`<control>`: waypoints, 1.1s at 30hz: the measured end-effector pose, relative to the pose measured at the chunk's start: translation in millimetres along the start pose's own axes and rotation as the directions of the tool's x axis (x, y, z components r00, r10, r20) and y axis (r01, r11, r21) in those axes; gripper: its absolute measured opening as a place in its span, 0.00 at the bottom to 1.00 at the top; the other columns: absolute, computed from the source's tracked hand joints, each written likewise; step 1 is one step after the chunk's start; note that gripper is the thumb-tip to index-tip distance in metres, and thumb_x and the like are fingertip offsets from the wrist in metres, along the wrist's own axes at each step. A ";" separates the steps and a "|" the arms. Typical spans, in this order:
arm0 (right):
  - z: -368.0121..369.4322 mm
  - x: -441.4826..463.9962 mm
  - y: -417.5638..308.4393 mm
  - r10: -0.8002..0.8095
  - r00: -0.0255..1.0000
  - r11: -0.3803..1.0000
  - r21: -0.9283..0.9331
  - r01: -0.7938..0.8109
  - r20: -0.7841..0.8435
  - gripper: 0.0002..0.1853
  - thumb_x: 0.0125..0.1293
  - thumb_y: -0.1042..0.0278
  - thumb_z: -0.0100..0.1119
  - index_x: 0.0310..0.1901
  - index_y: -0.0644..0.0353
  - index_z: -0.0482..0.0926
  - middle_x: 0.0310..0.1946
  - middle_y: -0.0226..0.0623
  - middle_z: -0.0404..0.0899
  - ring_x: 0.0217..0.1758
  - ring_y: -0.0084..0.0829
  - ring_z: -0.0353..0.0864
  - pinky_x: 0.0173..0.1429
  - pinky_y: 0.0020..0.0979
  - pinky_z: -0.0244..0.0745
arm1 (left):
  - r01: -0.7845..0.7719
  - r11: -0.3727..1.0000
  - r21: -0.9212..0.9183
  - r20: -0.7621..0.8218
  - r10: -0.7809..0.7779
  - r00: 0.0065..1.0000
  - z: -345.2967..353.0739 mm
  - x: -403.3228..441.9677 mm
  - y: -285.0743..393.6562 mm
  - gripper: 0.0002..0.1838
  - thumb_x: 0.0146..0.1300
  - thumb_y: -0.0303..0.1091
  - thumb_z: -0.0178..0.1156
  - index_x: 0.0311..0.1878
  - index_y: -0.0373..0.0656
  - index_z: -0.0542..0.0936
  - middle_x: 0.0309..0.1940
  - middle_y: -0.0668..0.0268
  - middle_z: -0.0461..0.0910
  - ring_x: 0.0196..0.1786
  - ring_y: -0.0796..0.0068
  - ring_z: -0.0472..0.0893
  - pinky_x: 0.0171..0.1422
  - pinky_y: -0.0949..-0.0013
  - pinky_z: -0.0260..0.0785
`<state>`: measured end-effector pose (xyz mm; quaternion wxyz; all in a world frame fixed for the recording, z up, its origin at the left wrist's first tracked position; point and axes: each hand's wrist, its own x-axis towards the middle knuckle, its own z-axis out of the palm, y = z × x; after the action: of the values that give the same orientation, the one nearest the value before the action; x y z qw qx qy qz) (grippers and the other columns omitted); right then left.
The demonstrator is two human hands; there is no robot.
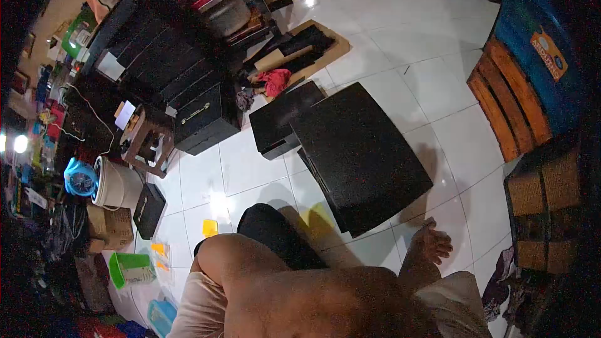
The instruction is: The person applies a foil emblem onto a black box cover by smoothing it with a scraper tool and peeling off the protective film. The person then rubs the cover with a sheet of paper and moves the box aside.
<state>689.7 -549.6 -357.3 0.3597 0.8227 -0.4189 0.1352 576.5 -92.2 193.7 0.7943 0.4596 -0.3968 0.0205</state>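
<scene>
My right hand (432, 243) is on the right, held over the white tiled floor with its fingers apart and nothing in it. It is nearest to a large black panel or box (363, 156), which lies on the floor ahead and does not touch the hand. Partly behind that panel sits a smaller black box (275, 122). My left hand is not in view. A dark rounded thing (269, 228), which I cannot make out, is beside my bent leg (231, 256).
Stacked black boxes (210, 119), a brown stool (147, 137) and a white bucket (119, 181) stand left. Nearer are a green container (130, 269) and a yellow piece (210, 228). Flattened cardboard (335, 53) lies beyond. Wooden slats (510, 100) and brown cartons (544, 194) edge the right.
</scene>
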 end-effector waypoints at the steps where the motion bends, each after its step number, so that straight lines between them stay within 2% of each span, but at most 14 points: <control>1: 1.3 -2.3 2.3 -0.004 1.000 1.000 -0.004 0.004 0.001 0.52 0.77 0.24 0.38 0.84 0.65 0.65 0.82 0.59 0.67 0.78 0.64 0.72 0.72 0.77 0.61 | 0.001 1.000 -0.005 -0.003 -0.001 1.000 0.8 7.4 -10.7 0.54 0.69 0.84 0.50 0.62 0.30 0.76 0.63 0.43 0.75 0.66 0.47 0.75 0.69 0.50 0.65; 12: 9.3 -9.8 32.0 -0.032 0.999 0.998 -0.048 0.032 -0.011 0.52 0.77 0.23 0.38 0.84 0.65 0.65 0.82 0.59 0.68 0.78 0.64 0.73 0.71 0.77 0.62 | -0.009 0.998 -0.070 -0.042 0.006 0.999 -14.1 -11.2 24.0 0.51 0.70 0.82 0.52 0.58 0.31 0.77 0.59 0.45 0.75 0.61 0.48 0.75 0.66 0.50 0.65; 22: 13.3 -16.9 20.6 -0.077 0.997 0.997 -0.031 0.076 -0.033 0.52 0.77 0.23 0.38 0.84 0.65 0.65 0.82 0.59 0.68 0.78 0.64 0.73 0.71 0.77 0.63 | -0.034 0.997 -0.068 -0.085 0.028 0.996 -20.3 5.7 8.6 0.48 0.70 0.81 0.54 0.54 0.32 0.77 0.56 0.47 0.75 0.58 0.50 0.75 0.62 0.51 0.65; 33: 2.0 -13.0 3.1 -0.115 0.991 0.993 0.005 0.116 -0.071 0.53 0.77 0.22 0.38 0.84 0.64 0.66 0.82 0.59 0.68 0.78 0.64 0.73 0.70 0.77 0.65 | -0.079 0.996 -0.049 -0.124 0.073 0.990 10.2 6.9 -16.9 0.45 0.71 0.79 0.56 0.50 0.33 0.77 0.52 0.48 0.75 0.54 0.51 0.75 0.58 0.51 0.65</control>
<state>679.1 -544.5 -364.0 0.3778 0.8419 -0.3571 0.1448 581.7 -111.9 188.8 0.8277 0.4206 -0.3652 0.0681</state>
